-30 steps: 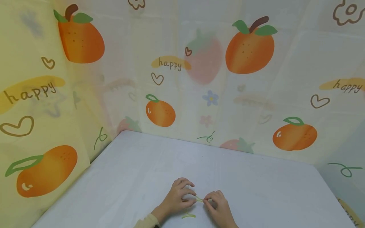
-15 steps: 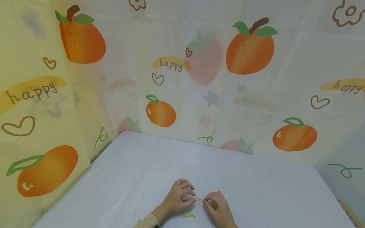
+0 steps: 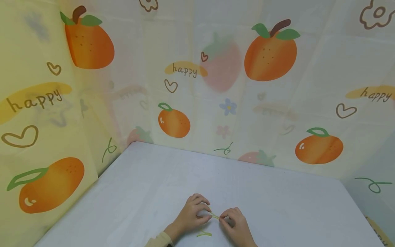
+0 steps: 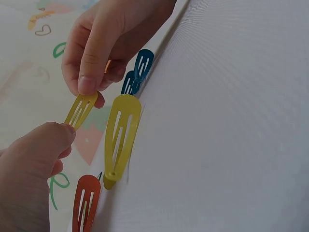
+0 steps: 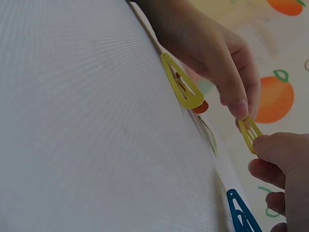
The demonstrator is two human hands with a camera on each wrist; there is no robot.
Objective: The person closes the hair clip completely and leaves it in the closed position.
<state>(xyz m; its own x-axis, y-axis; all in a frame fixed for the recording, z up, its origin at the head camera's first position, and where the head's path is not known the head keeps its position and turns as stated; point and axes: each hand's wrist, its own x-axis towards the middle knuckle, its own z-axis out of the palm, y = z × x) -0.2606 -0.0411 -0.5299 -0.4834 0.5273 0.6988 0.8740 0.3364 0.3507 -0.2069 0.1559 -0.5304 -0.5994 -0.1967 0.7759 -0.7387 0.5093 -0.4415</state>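
Between both hands is a yellow snap hair clip (image 3: 215, 216), pinched at either end. My left hand (image 3: 192, 213) grips one end with thumb and fingertips. The other end sits between the thumb and forefinger of my right hand (image 3: 237, 224). In the left wrist view the held clip (image 4: 89, 99) slants from one thumb to the other, its slots visible. A second yellow clip (image 4: 126, 102) lies on the table below the hands, also seen in the head view as a thin yellow clip (image 3: 205, 234).
An orange hair clip (image 4: 90, 181) lies near my left hand in the left wrist view. Beyond the yellow clip are blue clips (image 4: 148, 54). The white table (image 3: 148, 192) meets a fruit-printed curtain (image 3: 210, 127) at the back and a yellowish curtain side (image 3: 89, 144) at left.
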